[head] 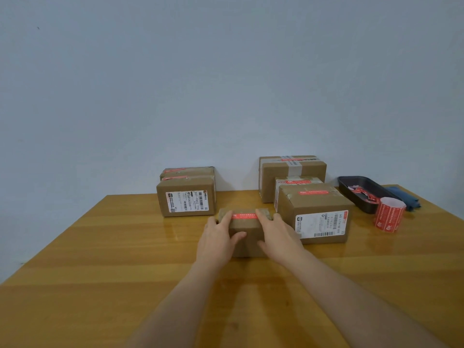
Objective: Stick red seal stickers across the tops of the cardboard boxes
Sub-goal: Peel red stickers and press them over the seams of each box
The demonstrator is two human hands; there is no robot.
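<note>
A small cardboard box [247, 241] stands in the middle of the wooden table [100, 272]. A red seal sticker [244, 216] lies across its top. My left hand [218, 238] holds the box's left end, fingers on the top beside the sticker and thumb on the front face. My right hand [277, 236] holds the right end the same way, fingers touching the sticker's right end. A roll of red seal stickers [389, 214] stands at the right.
Two stacked-looking boxes [187, 197] with red stickers sit at the back left. Three more stickered boxes [316, 212] stand at the back right. A black tray [369, 197] with red scraps and a blue cloth [404, 197] lie near the right edge.
</note>
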